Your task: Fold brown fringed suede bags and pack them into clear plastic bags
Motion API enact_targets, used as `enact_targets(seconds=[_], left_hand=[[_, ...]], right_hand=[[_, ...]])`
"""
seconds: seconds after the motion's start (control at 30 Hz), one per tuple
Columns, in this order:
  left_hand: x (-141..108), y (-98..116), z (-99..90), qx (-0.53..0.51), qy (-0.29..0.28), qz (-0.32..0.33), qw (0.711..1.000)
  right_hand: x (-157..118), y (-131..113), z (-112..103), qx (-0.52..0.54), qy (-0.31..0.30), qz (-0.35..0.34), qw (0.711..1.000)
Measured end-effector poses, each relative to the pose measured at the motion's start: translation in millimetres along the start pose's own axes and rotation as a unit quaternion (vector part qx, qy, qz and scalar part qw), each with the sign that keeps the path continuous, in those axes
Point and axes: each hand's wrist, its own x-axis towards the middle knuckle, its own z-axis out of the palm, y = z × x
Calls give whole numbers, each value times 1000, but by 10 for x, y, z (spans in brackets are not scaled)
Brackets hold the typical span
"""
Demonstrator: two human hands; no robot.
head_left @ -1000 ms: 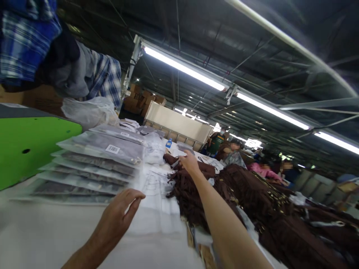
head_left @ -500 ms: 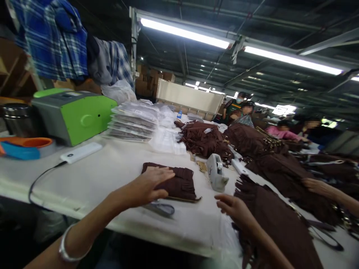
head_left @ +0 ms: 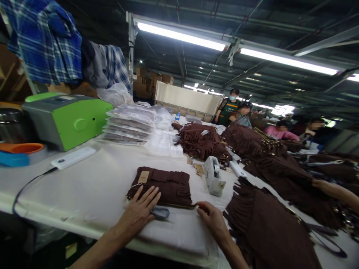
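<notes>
Looking over the white table, you've got the folded brown fringed pouch lying flat near the middle of the near side, and its far left corner isn't covered by your arm anymore. Your left hand has slid down to the near left part of the pouch, fingers spread on the fabric, so that side looks steadied. Your right hand came in too: thumb and fingers curled at the near right corner by the zip end, though I can't tell if they're actually pinching it. And the paper tag shows now, far left on the pouch. As for room, the big brown fringed piece crowds your right forearm, and a co-worker's hand is on the brown goods farther right. On the far side sits the stack of bagged items. The tape dispenser stands just right of the pouch, so that gap's tight; the wider one runs left toward the white device. Watch the gray loop handle just nearside of the pouch, right by your left thumb, with the table edge nearer still.
</notes>
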Motion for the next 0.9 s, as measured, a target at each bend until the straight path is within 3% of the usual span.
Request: enact_targets(seconds=[0.17,0.3,0.43,0.57,0.7,0.9], left_hand=[[25,16,98,27,23,-5,999],[32,24,120,23,30,-23,999],[7,36,141,8,22,-44,999],[14,113,103,-19,-12,-44,999],[284,284,46,-89,-54,-34,994],[820,440,162,-190,-111,-8,975]], right_hand=[[128,-55,165,54,-28,23,998],[160,-83,247,1,-3,14,1000],[99,-17,244,-49,16,-41,998],[141,60,141,-58,26,-31,997],[542,-30,40,-44,58,-6,997],[1386,-241,239,-48,-23,-41,998]])
